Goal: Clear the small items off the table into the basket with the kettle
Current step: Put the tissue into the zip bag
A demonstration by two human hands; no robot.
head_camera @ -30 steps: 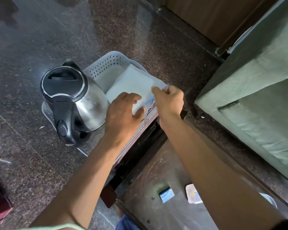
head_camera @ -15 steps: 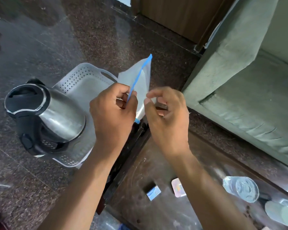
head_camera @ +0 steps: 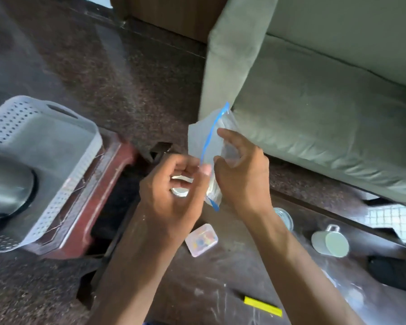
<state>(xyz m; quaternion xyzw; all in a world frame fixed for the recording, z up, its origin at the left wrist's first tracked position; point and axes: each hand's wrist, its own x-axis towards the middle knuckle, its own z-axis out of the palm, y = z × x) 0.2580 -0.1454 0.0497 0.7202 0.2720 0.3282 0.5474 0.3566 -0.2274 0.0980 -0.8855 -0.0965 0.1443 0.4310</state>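
Observation:
Both hands hold a clear zip bag with a blue seal strip, upright above the dark table's left end. My left hand pinches the strip near its lower part. My right hand grips the bag's other side, fingers curled round the plastic. The white perforated basket sits on a reddish stool at the left, with the steel kettle in it, partly cut off by the frame. On the table lie a small clear box with coloured bits, a glass, a pale green mug and a yellow-tipped marker.
A grey-green sofa fills the upper right, close to the table's far edge. Dark speckled floor lies beyond the basket. A black object sits at the table's right edge. A wooden door or cabinet stands at the top.
The bag has been lifted out of the basket and carried right, over the table's end. The view swung right, bringing the mug, glass and marker into sight.

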